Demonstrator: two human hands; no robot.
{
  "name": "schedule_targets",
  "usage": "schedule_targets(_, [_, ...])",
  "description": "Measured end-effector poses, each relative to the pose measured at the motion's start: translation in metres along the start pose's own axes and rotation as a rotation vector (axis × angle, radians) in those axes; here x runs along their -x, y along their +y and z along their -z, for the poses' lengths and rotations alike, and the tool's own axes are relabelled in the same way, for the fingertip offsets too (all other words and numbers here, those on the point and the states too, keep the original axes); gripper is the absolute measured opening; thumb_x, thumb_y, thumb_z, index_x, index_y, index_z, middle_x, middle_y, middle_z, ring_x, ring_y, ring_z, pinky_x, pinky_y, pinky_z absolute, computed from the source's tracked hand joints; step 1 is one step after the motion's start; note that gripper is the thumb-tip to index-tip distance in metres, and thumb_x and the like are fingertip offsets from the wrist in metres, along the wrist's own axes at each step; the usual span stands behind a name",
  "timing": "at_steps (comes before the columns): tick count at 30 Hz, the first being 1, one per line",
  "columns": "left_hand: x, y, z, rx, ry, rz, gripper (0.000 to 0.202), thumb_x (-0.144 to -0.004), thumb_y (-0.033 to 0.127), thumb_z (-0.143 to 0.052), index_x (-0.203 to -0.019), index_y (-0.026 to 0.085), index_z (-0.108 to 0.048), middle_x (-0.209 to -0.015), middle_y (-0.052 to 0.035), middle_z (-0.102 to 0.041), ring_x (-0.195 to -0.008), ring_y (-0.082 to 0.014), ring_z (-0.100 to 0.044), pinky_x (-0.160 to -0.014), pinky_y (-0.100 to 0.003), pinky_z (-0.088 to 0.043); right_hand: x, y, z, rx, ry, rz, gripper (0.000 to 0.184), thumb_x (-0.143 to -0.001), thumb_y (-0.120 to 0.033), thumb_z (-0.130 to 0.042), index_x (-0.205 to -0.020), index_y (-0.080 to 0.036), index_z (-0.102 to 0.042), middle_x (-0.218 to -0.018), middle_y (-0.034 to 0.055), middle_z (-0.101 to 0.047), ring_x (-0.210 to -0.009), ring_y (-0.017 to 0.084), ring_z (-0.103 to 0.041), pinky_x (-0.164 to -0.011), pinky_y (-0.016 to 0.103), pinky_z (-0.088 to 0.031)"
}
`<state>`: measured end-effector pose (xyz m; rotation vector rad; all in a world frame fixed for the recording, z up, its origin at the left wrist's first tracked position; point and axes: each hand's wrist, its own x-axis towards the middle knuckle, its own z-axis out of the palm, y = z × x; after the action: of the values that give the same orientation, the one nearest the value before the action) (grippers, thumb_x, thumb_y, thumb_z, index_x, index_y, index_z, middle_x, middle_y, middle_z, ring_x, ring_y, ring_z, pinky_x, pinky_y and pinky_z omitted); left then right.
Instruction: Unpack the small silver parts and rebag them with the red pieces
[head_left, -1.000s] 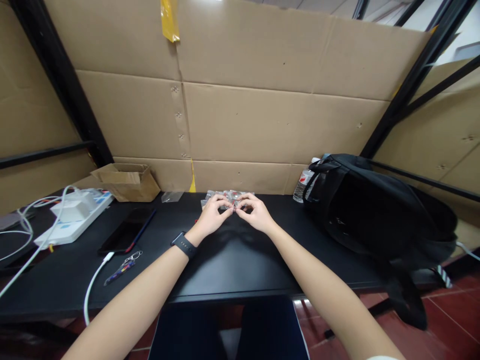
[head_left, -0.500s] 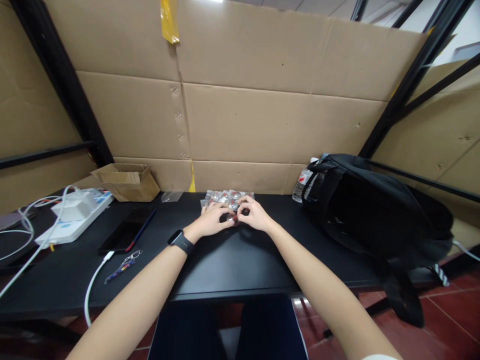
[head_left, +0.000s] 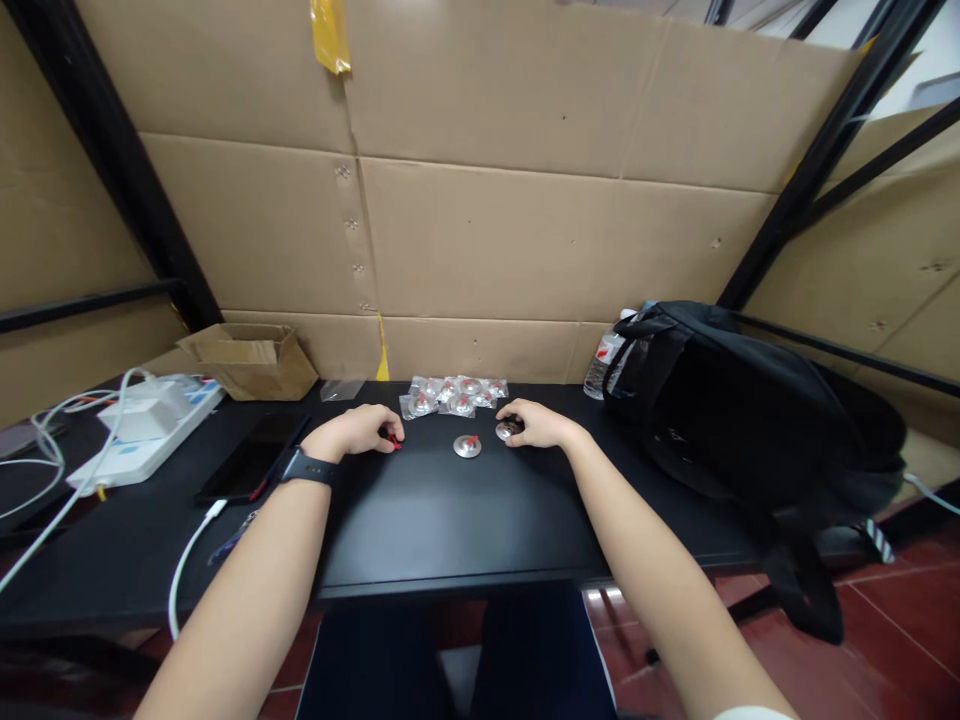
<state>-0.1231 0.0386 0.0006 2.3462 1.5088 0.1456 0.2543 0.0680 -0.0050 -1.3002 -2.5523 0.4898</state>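
A round silvery metal disc with a red piece on top (head_left: 466,447) lies on the black table between my hands. To its left, my left hand (head_left: 361,430), with a black watch on the wrist, is closed on a small red piece (head_left: 394,441) low over the tabletop. My right hand (head_left: 541,424) grips the edge of a second silvery disc (head_left: 505,430) between thumb and fingers, at or just above the table. Behind the hands lies a group of several clear-wrapped discs (head_left: 454,393) with red pieces.
On the left are a brown paper bag (head_left: 255,375), a white power strip (head_left: 142,440), a dark phone (head_left: 251,458) and a white cable (head_left: 180,570). A water bottle (head_left: 602,367) and a black backpack (head_left: 750,420) stand at right. A cardboard wall (head_left: 487,250) closes off the back.
My hands have moved apart from the middle, left hand leftward and right hand rightward. The middle disc now lies free on the table, and the wrapped group is fully exposed.
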Motion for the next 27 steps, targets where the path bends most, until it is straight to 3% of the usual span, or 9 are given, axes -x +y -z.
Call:
schedule_targets(5, [-0.007,0.017,-0.007,-0.045,0.083,-0.095,0.009,-0.079,0.031,-0.068,-0.082,0.027,-0.075,-0.092,-0.0007,-0.076,-0.09,-0.0218,-0.069,-0.082,-0.028,-0.044,-0.001,0.003,0.002,-0.078,-0.017,-0.024,0.045,-0.067,-0.024,-0.082,-0.111,-0.019,-0.073,-0.101,0.0045,-0.071,-0.081,0.017,-0.063,-0.077,0.026,-0.049])
schedule_targets(8, [-0.009,0.036,-0.013,-0.034,0.107,-0.162,0.012,-0.087,0.03,-0.059,-0.086,0.025,-0.07,-0.09,0.0001,-0.077,-0.084,-0.019,-0.069,-0.077,-0.027,-0.042,-0.002,-0.001,0.0,-0.098,-0.007,-0.059,0.042,-0.065,-0.022,-0.083,-0.106,-0.019,-0.073,-0.093,0.0022,-0.071,-0.076,0.015,-0.061,-0.072,0.025,-0.047])
schedule_targets(14, [-0.015,0.068,-0.027,-0.079,0.198,-0.111,0.018,-0.09,0.023,-0.053,-0.101,0.028,-0.066,-0.086,0.0021,-0.077,-0.091,-0.0198,-0.069,-0.087,-0.032,-0.035,-0.003,-0.003,-0.005,-0.144,-0.002,-0.11,0.04,-0.065,-0.018,-0.08,-0.105,-0.018,-0.073,-0.09,0.001,-0.068,-0.076,0.013,-0.061,-0.07,0.022,-0.046])
schedule_targets(18, [-0.019,0.069,-0.031,-0.089,0.202,-0.079,0.028,-0.095,0.026,-0.044,-0.093,0.028,-0.072,-0.098,-0.0019,-0.078,-0.101,-0.0243,-0.068,-0.092,-0.038,-0.033,-0.002,-0.003,-0.003,-0.076,0.014,-0.103,0.043,-0.066,-0.018,-0.08,-0.108,-0.018,-0.073,-0.096,0.0037,-0.068,-0.077,0.014,-0.062,-0.071,0.024,-0.048])
schedule_targets(21, [-0.019,0.064,-0.029,-0.07,0.228,-0.07,0.035,-0.09,0.014,-0.044,-0.102,0.03,-0.073,-0.104,-0.0024,-0.077,-0.108,-0.0248,-0.066,-0.094,-0.039,-0.032,0.0,-0.002,0.001,-0.083,-0.004,-0.106,0.048,-0.063,-0.022,-0.084,-0.11,-0.019,-0.074,-0.099,0.0043,-0.07,-0.079,0.015,-0.064,-0.073,0.024,-0.049])
schedule_targets(24, [-0.014,0.061,-0.027,-0.049,0.203,-0.17,0.046,-0.08,0.003,-0.045,-0.102,0.032,-0.074,-0.109,-0.0007,-0.074,-0.113,-0.023,-0.062,-0.094,-0.037,-0.032,0.001,-0.001,0.002,-0.102,-0.031,-0.129,0.043,-0.063,-0.02,-0.085,-0.105,-0.019,-0.075,-0.092,0.0026,-0.071,-0.079,0.016,-0.065,-0.073,0.024,-0.05])
schedule_targets(27, [-0.011,0.06,-0.025,-0.041,0.122,-0.238,0.041,-0.081,0.005,-0.049,-0.096,0.033,-0.075,-0.109,0.0014,-0.074,-0.11,-0.0217,-0.063,-0.095,-0.034,-0.032,0.001,-0.002,0.003,-0.104,-0.045,-0.151,0.044,-0.063,-0.019,-0.085,-0.106,-0.017,-0.074,-0.092,0.0034,-0.072,-0.079,0.016,-0.066,-0.074,0.024,-0.05])
